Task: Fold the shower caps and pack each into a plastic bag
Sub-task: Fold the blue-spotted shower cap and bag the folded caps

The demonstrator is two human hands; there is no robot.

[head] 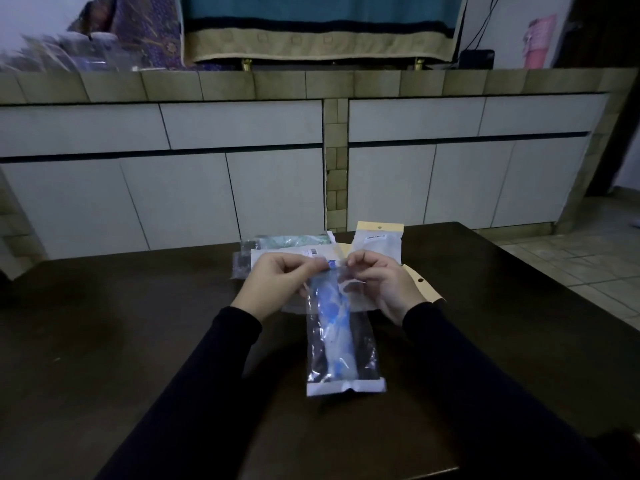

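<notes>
**Two hands pinching the top of a bagged blue cap**

Pinching the far end of a clear plastic bag [341, 337] with the left hand [277, 282], thumb and fingers curled tight on the edge. Pinching the same far edge with the right hand [384, 282], fingers curled on the thin flap. Hands close together, nearly touching, both in dark sleeves [194, 386].

Inside the bag, a folded blue shower cap [337, 341], long and thin, filling the middle from top to bottom. Bag lying long-ways on the dark table [104, 341], white bottom strip nearest the body, top end lifted a little by the hands.

Just behind the hands, a small pile of packed bags [294, 242], one with a green cap inside, one with a barcode sticker. Beside the pile on the right, an empty bag [379, 242] with a tan top strip and a hole, close to the far table edge. Another tan strip with a hole [420, 282] poking out just right of the right hand.

Lots of bare table to the left and to the right of the bag. Far table edge just past the pile. Behind the table, white cupboard doors [173, 199] and a tiled floor [588, 265] on the right
</notes>
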